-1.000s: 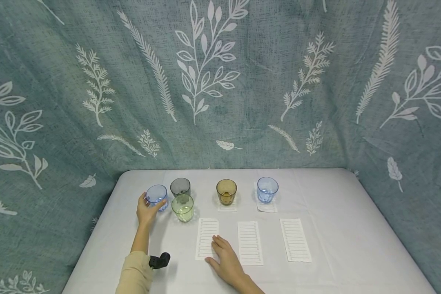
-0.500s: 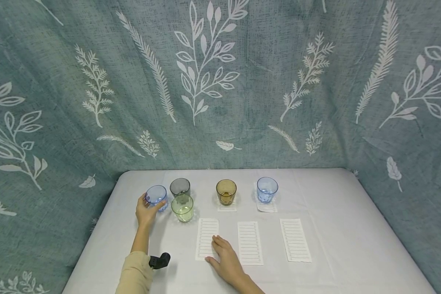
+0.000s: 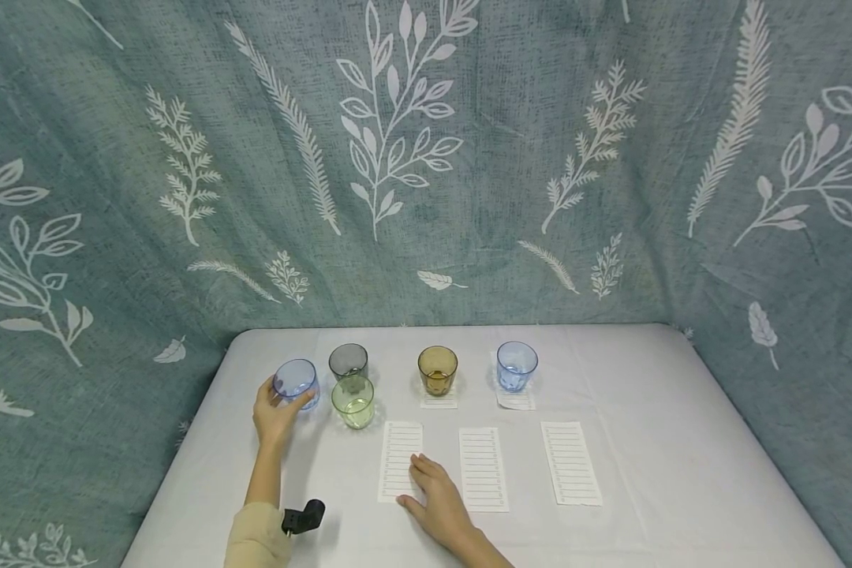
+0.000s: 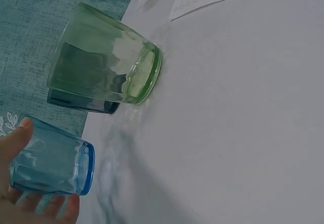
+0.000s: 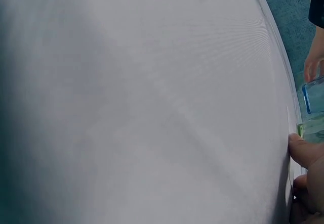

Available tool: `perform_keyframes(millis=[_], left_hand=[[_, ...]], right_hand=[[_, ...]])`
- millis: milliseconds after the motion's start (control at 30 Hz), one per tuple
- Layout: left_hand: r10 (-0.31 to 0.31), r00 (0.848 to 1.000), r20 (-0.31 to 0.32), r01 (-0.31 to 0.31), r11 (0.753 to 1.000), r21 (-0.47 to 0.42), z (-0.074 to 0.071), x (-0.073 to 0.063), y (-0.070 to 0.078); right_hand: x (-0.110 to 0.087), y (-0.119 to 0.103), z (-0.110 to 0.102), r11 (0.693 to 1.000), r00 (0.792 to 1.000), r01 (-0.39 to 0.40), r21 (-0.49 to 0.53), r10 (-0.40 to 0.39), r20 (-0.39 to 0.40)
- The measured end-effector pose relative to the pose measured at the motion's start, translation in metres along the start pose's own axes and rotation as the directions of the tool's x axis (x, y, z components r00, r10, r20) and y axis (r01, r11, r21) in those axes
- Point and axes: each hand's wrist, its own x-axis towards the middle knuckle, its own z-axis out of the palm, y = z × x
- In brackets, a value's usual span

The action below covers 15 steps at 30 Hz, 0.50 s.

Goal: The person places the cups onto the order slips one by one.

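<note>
My left hand (image 3: 273,418) grips a clear blue glass (image 3: 296,379) at the table's left side, thumb on the near side and fingers around the far side. The left wrist view shows the same blue glass (image 4: 53,158) upright relative to the table; whether its base touches the cloth I cannot tell. To its right stand a green glass (image 3: 353,401) and, partly hidden behind it, a grey glass (image 3: 348,357). My right hand (image 3: 436,501) rests with fairly straight fingers on the lower right of a lined paper slip (image 3: 396,446).
An amber glass (image 3: 438,371) and a second blue glass (image 3: 516,367) stand on paper slips toward the back. Two more lined slips, a middle slip (image 3: 484,469) and a right slip (image 3: 571,465), lie on the white-clothed table (image 3: 667,442). A patterned green curtain (image 3: 497,260) hangs behind.
My left hand and the blue glass have shifted slightly to the left, widening the gap to the grey and green glasses. The right hand stays in place.
</note>
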Motion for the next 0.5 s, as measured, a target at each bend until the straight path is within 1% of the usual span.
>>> perform_keyframes(millis=[100,267,500], left_hand=[[0.013,1.000,0.005,-0.013,1.000,-0.015,-0.004,-0.005,0.003],[0.013,1.000,0.027,-0.012,0.999,-0.040,-0.010,-0.014,0.008],[0.031,0.999,0.038,-0.029,0.998,-0.055,-0.017,-0.028,0.018]], right_hand=[[0.000,0.001,0.000,1.000,1.000,0.003,0.003,-0.003,-0.003],[-0.001,0.001,0.000,1.000,1.000,0.009,0.004,-0.009,-0.009],[-0.002,0.002,0.001,1.000,1.000,0.007,0.020,-0.006,-0.014]])
